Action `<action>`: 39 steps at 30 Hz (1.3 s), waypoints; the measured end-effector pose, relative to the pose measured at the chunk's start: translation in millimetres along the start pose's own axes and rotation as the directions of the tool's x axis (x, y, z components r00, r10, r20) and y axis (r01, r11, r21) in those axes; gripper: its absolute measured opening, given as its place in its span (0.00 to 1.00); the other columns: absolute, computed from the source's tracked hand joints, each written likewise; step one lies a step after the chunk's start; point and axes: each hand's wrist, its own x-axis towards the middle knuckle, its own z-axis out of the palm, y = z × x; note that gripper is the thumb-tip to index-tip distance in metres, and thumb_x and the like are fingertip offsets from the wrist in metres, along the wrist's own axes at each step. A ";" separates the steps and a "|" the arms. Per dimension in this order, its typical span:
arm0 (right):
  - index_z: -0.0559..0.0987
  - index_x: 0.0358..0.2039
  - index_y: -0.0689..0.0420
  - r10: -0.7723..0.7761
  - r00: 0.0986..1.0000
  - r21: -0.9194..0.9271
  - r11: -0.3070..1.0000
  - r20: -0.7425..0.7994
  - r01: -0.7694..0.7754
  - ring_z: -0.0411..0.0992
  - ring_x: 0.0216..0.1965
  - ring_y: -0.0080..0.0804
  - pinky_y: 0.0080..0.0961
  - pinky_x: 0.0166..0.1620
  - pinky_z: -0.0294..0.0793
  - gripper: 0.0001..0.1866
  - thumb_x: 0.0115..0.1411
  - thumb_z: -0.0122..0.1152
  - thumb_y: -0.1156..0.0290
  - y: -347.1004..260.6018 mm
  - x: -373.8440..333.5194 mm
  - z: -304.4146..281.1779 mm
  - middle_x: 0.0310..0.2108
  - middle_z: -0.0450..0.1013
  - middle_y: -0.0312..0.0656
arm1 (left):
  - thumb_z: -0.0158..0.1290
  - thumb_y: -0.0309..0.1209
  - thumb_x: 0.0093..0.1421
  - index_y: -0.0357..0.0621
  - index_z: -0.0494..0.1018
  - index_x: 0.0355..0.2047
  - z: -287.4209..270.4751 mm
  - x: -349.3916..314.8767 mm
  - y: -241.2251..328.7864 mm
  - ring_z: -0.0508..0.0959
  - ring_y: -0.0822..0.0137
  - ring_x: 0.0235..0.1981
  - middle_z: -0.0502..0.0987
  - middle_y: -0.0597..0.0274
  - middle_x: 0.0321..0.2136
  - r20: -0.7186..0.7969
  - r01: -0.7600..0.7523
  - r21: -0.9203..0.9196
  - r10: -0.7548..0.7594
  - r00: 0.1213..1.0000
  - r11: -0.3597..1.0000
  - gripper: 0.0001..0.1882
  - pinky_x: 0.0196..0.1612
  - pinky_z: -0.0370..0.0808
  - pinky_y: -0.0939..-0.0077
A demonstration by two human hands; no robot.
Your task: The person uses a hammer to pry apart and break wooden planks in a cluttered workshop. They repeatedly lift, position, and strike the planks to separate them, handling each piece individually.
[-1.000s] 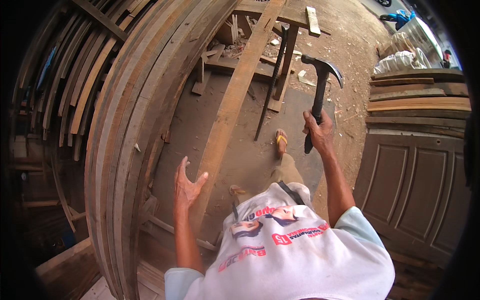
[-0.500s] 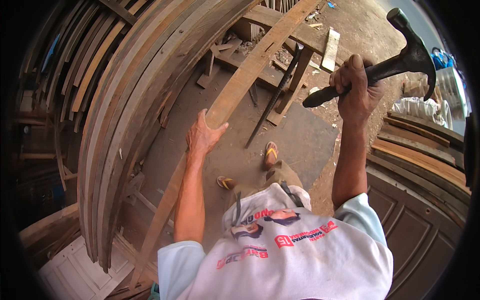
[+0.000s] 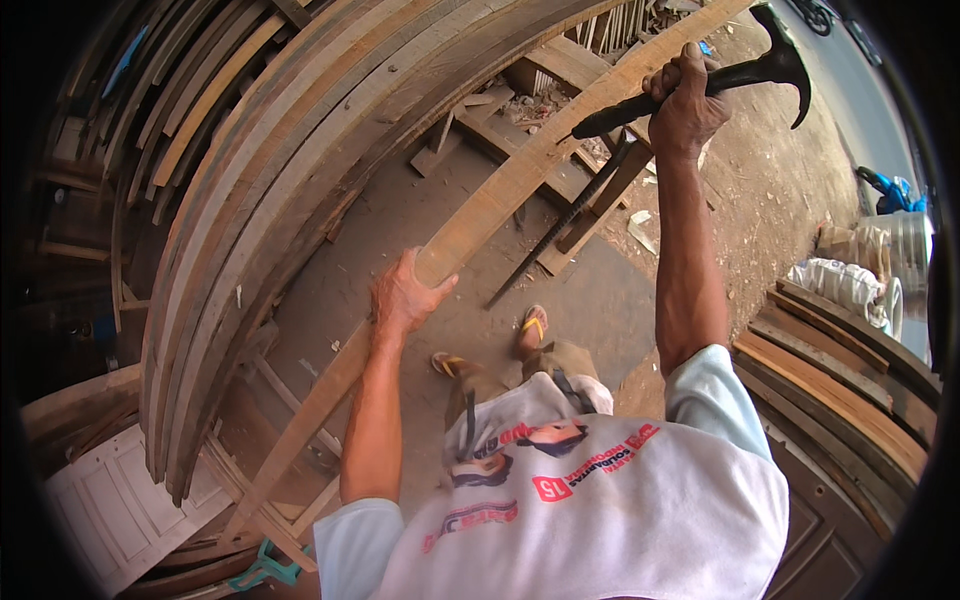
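Note:
My left hand (image 3: pixel 408 293) is closed around a long, light-brown wooden plank (image 3: pixel 490 213). The plank runs slantwise from the lower left to the far top right, passing in front of my body. In my right hand (image 3: pixel 690 110), raised at the upper right, is a dark claw hammer (image 3: pixel 745 76). My fist wraps its handle, the head points away to the right, and the handle's end shows over the plank's far stretch. A dark ribbed metal bar (image 3: pixel 560 228) leans slantwise beyond the plank, near a wooden support (image 3: pixel 610 200).
Tall stacked boards (image 3: pixel 290 190) rise close on my left. More boards (image 3: pixel 820 370) lie at the right above a dark panelled door (image 3: pixel 815 500). A white panelled door (image 3: pixel 130 500) and a green plastic piece (image 3: pixel 265 568) are at the lower left. Wood scraps litter the far ground.
My right hand and the hammer have moved left and farther away, toward the plank. The plank's far end now reaches farther right. My left hand keeps its hold, and the view has shifted slightly.

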 end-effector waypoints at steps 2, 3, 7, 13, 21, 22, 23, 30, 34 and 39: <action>0.72 0.28 0.58 0.083 0.996 -0.012 0.996 -0.015 -0.083 0.65 0.17 0.22 0.26 0.24 0.72 0.16 0.70 0.64 0.64 15.7 -5.4 -3.1 0.18 0.66 0.34 | 0.69 0.54 0.51 0.43 0.74 0.55 0.5 -0.7 -5.4 0.82 0.44 0.48 0.82 0.44 0.47 -0.013 -0.025 -0.019 0.025 1.000 1.000 0.38 0.51 0.78 0.52; 0.72 0.29 0.58 0.109 0.994 -0.012 0.994 0.015 -0.109 0.65 0.17 0.22 0.26 0.24 0.71 0.16 0.70 0.64 0.64 24.1 -5.5 -2.4 0.18 0.66 0.34 | 0.69 0.54 0.51 0.42 0.74 0.55 1.5 -1.0 -7.2 0.82 0.43 0.48 0.82 0.43 0.47 -0.019 -0.033 -0.029 0.032 0.999 0.999 0.38 0.51 0.78 0.50; 0.74 0.30 0.59 0.156 0.978 -0.080 0.986 0.142 -0.146 0.67 0.17 0.21 0.24 0.22 0.70 0.15 0.69 0.66 0.64 48.8 -15.5 5.4 0.18 0.68 0.34 | 0.70 0.53 0.51 0.43 0.75 0.54 3.0 3.7 -8.0 0.82 0.44 0.48 0.82 0.44 0.47 0.004 -0.003 -0.034 0.003 1.000 0.999 0.37 0.51 0.78 0.51; 0.78 0.31 0.61 0.117 0.968 -0.212 0.975 0.224 -0.068 0.68 0.17 0.20 0.21 0.21 0.68 0.14 0.66 0.70 0.64 8.3 -22.9 44.1 0.18 0.70 0.34 | 0.71 0.48 0.51 0.43 0.75 0.52 8.4 2.3 -11.9 0.83 0.45 0.46 0.83 0.47 0.44 -0.028 -0.016 -0.040 0.015 0.999 0.999 0.34 0.49 0.79 0.53; 0.74 0.29 0.60 0.076 0.989 -0.048 0.996 0.128 -0.070 0.65 0.17 0.21 0.22 0.20 0.67 0.13 0.67 0.66 0.69 5.2 8.6 33.4 0.18 0.68 0.36 | 0.73 0.47 0.48 0.43 0.76 0.51 3.9 8.2 -11.2 0.83 0.45 0.46 0.83 0.46 0.44 -0.053 -0.055 -0.099 0.050 0.997 0.994 0.34 0.48 0.80 0.53; 0.74 0.29 0.60 0.090 0.992 -0.057 0.995 0.091 -0.085 0.65 0.17 0.21 0.23 0.20 0.67 0.13 0.67 0.66 0.68 8.5 8.8 29.6 0.18 0.67 0.36 | 0.73 0.47 0.48 0.43 0.76 0.51 4.1 8.7 -10.5 0.83 0.45 0.46 0.83 0.46 0.44 -0.054 -0.051 -0.093 0.047 0.997 0.994 0.34 0.48 0.80 0.53; 0.74 0.30 0.60 0.107 0.993 -0.064 0.993 0.053 -0.104 0.65 0.16 0.22 0.24 0.20 0.68 0.13 0.67 0.67 0.67 12.0 8.2 27.2 0.18 0.67 0.37 | 0.73 0.46 0.48 0.42 0.76 0.51 4.0 8.0 -10.7 0.83 0.45 0.46 0.83 0.46 0.44 -0.054 -0.044 -0.085 0.040 0.998 0.995 0.34 0.48 0.80 0.53; 0.72 0.27 0.59 0.155 0.988 -0.031 0.987 -0.002 -0.155 0.61 0.14 0.25 0.28 0.21 0.67 0.14 0.67 0.64 0.67 5.1 19.6 12.9 0.15 0.62 0.35 | 0.73 0.47 0.48 0.42 0.76 0.52 6.2 7.8 -14.8 0.83 0.45 0.46 0.83 0.46 0.44 -0.037 -0.028 -0.072 0.025 0.999 0.997 0.35 0.48 0.80 0.53; 0.71 0.26 0.59 0.137 0.986 -0.095 0.985 -0.096 -0.147 0.56 0.16 0.23 0.28 0.24 0.65 0.15 0.67 0.62 0.67 3.0 17.4 15.5 0.16 0.56 0.32 | 0.73 0.47 0.48 0.42 0.75 0.52 10.5 5.9 -16.9 0.83 0.44 0.46 0.83 0.46 0.44 -0.073 -0.055 -0.083 0.049 0.996 0.995 0.35 0.48 0.80 0.53; 0.71 0.27 0.59 0.133 0.988 -0.107 0.984 -0.082 -0.142 0.57 0.16 0.23 0.28 0.25 0.65 0.15 0.68 0.61 0.66 3.9 14.2 3.5 0.16 0.56 0.32 | 0.73 0.47 0.48 0.42 0.75 0.52 2.8 7.0 -10.3 0.83 0.44 0.46 0.83 0.46 0.44 -0.045 -0.034 -0.080 0.030 0.999 0.996 0.35 0.48 0.80 0.53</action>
